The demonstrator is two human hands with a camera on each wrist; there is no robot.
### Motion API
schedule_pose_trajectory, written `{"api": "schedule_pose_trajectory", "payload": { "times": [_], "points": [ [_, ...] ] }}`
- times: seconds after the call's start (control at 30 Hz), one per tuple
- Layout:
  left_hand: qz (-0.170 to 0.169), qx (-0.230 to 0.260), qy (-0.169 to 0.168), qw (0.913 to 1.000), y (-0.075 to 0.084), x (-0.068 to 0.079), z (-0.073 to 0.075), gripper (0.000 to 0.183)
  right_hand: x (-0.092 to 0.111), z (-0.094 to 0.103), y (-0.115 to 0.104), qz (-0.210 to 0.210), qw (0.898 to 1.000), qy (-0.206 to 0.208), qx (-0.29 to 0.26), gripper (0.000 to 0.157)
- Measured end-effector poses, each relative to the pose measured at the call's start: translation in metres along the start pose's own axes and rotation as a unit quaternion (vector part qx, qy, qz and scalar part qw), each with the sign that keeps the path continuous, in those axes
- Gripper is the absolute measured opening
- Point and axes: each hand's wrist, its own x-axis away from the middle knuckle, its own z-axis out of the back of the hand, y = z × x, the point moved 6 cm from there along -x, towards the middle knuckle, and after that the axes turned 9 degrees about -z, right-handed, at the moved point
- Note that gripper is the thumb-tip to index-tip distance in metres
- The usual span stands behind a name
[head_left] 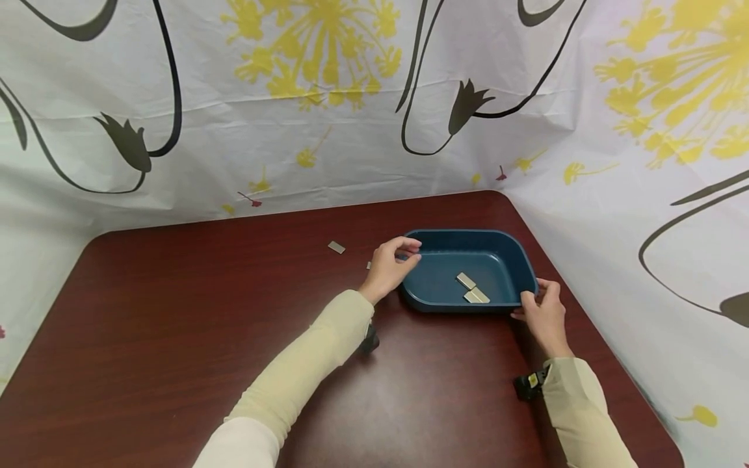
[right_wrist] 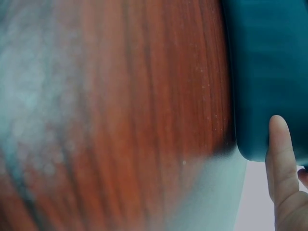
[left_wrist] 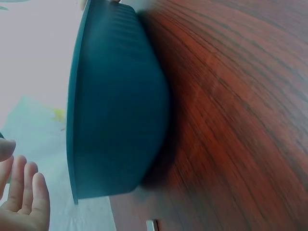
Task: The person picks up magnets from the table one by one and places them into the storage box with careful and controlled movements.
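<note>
A dark blue rectangular tray [head_left: 462, 242] with rounded corners sits toward the table's right side. Inside lie a few small flat metallic pieces [head_left: 466, 281]. My left hand [head_left: 387, 265] is at the tray's left rim, thumb and fingers apart with a gap between them. The left wrist view shows its fingers [left_wrist: 41, 197] relaxed beside the tray's wall [left_wrist: 115, 110]. At the near right corner, my right hand [head_left: 545, 318] grips the rim, thumb on top. In the right wrist view one finger [right_wrist: 281, 144] lies along the tray's outside wall [right_wrist: 269, 72].
Left of the tray another small metallic piece [head_left: 336, 247] lies on the brown table [head_left: 175, 338]. A second piece [head_left: 368, 265] shows partly behind the left hand. A white patterned sheet [head_left: 351, 143] hangs behind the table and along its right edge.
</note>
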Motion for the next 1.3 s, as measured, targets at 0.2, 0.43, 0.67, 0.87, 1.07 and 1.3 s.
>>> {"api": "schedule_pose_trajectory", "payload": {
  "times": [0.2, 0.43, 0.67, 0.87, 1.07, 1.3],
  "points": [
    [0.004, -0.002, 0.013, 0.9999, -0.007, 0.006, 0.013, 0.024, 0.000, 0.001, -0.001, 0.002, 1.000, 0.005, 0.004, 0.041],
    [0.009, -0.012, 0.040, 0.9991, -0.016, 0.010, 0.028, 0.022, 0.000, 0.000, 0.000, 0.002, 1.000, 0.006, 0.003, 0.041],
    [0.010, 0.001, 0.077, 0.9970, -0.020, 0.010, 0.043, 0.021, 0.000, 0.001, 0.001, -0.003, 1.000, 0.006, -0.003, 0.042],
    [0.021, 0.009, 0.085, 0.9961, -0.026, 0.012, 0.052, 0.021, 0.000, 0.001, 0.001, -0.005, 1.000, 0.007, -0.004, 0.041],
    [0.028, -0.009, 0.091, 0.9954, -0.034, 0.016, 0.057, 0.021, 0.001, 0.000, 0.001, 0.001, 1.000, 0.004, -0.006, 0.041],
    [0.049, -0.020, 0.074, 0.9958, -0.044, 0.020, 0.057, 0.025, 0.000, 0.000, 0.002, -0.005, 1.000, 0.006, -0.006, 0.042]
  ]
}}
